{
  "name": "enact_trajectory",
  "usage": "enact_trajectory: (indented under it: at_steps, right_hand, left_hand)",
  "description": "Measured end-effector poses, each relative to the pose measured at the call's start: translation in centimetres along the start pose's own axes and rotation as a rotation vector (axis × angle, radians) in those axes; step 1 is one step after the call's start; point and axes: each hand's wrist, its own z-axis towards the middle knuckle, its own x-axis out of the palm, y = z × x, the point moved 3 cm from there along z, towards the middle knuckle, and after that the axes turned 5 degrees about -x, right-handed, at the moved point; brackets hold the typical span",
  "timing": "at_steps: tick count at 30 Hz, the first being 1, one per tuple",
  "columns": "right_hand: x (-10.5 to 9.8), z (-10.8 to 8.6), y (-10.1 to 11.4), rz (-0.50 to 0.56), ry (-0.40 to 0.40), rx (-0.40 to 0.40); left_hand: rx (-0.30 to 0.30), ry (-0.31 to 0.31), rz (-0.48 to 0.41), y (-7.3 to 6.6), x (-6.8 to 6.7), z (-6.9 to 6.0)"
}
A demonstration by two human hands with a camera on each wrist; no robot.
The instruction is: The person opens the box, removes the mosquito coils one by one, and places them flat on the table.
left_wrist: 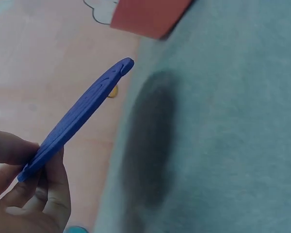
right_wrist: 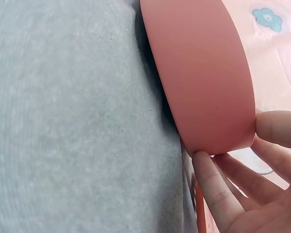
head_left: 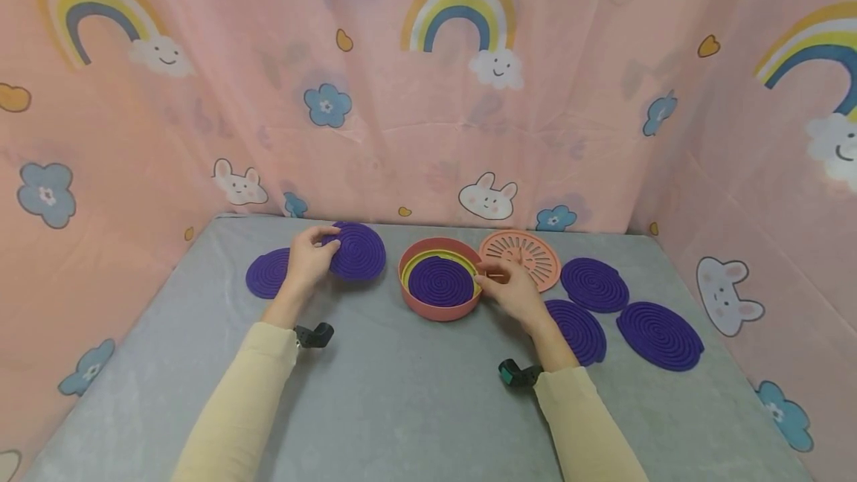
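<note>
My left hand [head_left: 309, 257] pinches a purple spiral mosquito coil [head_left: 360, 252] by its edge, thumb on one face and fingers on the other. In the left wrist view this coil [left_wrist: 80, 114] is tilted nearly edge-on above the cloth, apart from its shadow. To its right stands a round pink holder [head_left: 440, 314] with a yellow inner ring; another purple coil [head_left: 441, 281] lies inside. My right hand [head_left: 514, 293] grips the holder's right side. In the right wrist view the thumb is at its rim and fingertips touch the outer wall [right_wrist: 203, 77].
A slotted pink lid [head_left: 541, 271] lies behind my right hand. Right of it are loose coils [head_left: 594, 285], [head_left: 659, 335], one partly behind my right wrist. One more coil [head_left: 266, 274] lies left of my left hand. A pink patterned curtain [head_left: 402, 132] borders the grey cloth-covered table [head_left: 415, 400].
</note>
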Motion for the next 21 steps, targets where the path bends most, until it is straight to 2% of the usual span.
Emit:
enact_trajectory:
  at_steps: [6, 11, 16, 21]
  right_hand:
    - [0.0, 0.0, 0.0, 0.001, -0.002, -0.007]
    - [0.0, 0.0, -0.1, -0.004, -0.005, -0.010]
    - [-0.1, 0.0, 0.0, -0.007, -0.008, -0.015]
    - [-0.1, 0.0, 0.0, -0.011, -0.014, -0.017]
  left_hand:
    - [-0.072, 0.005, -0.036, 2.3, 0.4, 0.8]
    - [-0.107, 0.013, -0.025, 3.3, 0.9, 1.1]
    - [-0.120, 0.001, 0.074, 3.7, 1.1, 1.3]
    - [-0.052, -0.007, 0.219, 3.3, 1.0, 1.5]
